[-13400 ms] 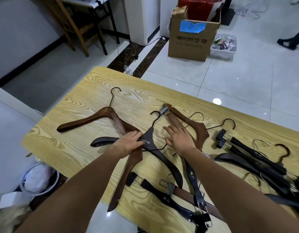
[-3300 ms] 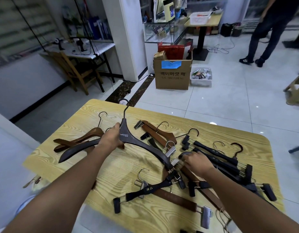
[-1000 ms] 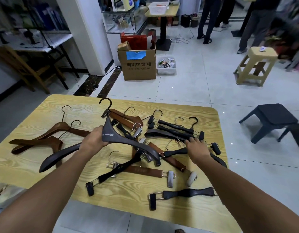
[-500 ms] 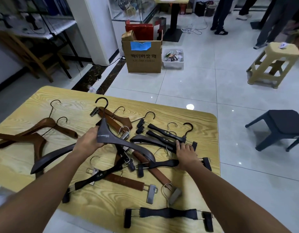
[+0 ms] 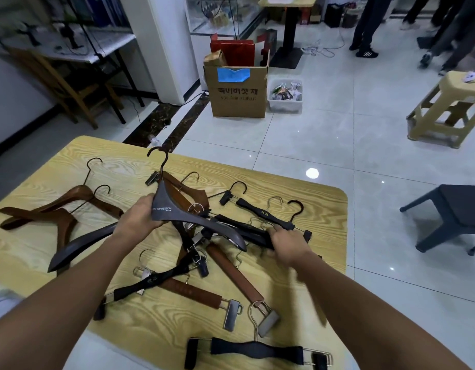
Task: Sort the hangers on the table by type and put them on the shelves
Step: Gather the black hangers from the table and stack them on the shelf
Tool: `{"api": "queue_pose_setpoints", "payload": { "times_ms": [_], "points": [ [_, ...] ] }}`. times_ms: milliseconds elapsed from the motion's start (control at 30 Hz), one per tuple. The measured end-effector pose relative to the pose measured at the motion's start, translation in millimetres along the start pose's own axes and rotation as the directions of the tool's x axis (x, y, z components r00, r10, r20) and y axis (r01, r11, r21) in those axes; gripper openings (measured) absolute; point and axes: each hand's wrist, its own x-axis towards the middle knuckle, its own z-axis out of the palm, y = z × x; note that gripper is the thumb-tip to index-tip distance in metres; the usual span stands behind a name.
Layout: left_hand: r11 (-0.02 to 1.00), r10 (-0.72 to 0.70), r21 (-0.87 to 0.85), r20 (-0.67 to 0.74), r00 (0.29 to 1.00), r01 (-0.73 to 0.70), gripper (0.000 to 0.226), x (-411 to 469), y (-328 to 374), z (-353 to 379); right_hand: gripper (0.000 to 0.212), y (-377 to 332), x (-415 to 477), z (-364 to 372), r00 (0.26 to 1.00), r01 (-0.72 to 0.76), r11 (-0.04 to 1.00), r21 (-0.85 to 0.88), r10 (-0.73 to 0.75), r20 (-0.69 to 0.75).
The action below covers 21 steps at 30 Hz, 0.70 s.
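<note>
Now, the black hanger point(image 5: 257, 236) lies in the pile by the table's point(image 5: 324, 209) right edge, long axis left-right; your right hand point(image 5: 285, 245) is at its right end, grip hidden by blur. Your left hand point(image 5: 136, 221) clutches the grey hanger point(image 5: 168, 206) above the centre.

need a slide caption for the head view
Left hand holds a dark coat hanger; right hand grips a black hanger on the table.

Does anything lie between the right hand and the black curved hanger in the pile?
Nothing visible does: the right hand grips the black hanger at its end. Only the grey hanger, held by the left hand, crosses above its other end.
</note>
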Motion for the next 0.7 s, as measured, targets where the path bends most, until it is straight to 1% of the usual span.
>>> {"api": "queue_pose_setpoints", "payload": {
  "times_ms": [100, 267, 367, 467, 567, 700],
  "points": [
    [0.999, 0.022, -0.037, -0.044, 0.999, -0.024, 0.034, -3, 1, -15, 0.060, -12, 5, -12, 0.998, 0.038, 0.999, -0.012, -0.039, -0.042],
    [0.998, 0.025, -0.049, -0.135, 0.990, -0.032, 0.036, -14, -10, -44, 0.055, -59, 19, -29, 0.981, 0.162, 0.986, -0.042, -0.165, -0.100],
    [0.998, 0.005, -0.065, -0.183, 0.983, -0.017, 0.037, -25, -23, -58, 0.051, -98, 26, -31, 0.976, 0.200, 0.979, -0.035, -0.202, -0.082],
    [0.997, -0.021, -0.083, -0.180, 0.983, 0.006, 0.036, -31, -43, -66, 0.049, -134, 31, -24, 0.967, 0.251, 0.963, -0.096, -0.254, -0.018],
    [0.996, -0.055, -0.078, -0.164, 0.985, 0.043, 0.041, -36, -66, -68, 0.048, -162, 32, -10, 0.972, 0.235, 0.967, -0.100, -0.234, 0.017],
    [0.996, -0.060, -0.070, -0.176, 0.983, 0.048, 0.043, -40, -86, -64, 0.046, -187, 37, -2, 0.981, 0.192, 0.973, -0.130, -0.189, 0.038]
  ]
}}
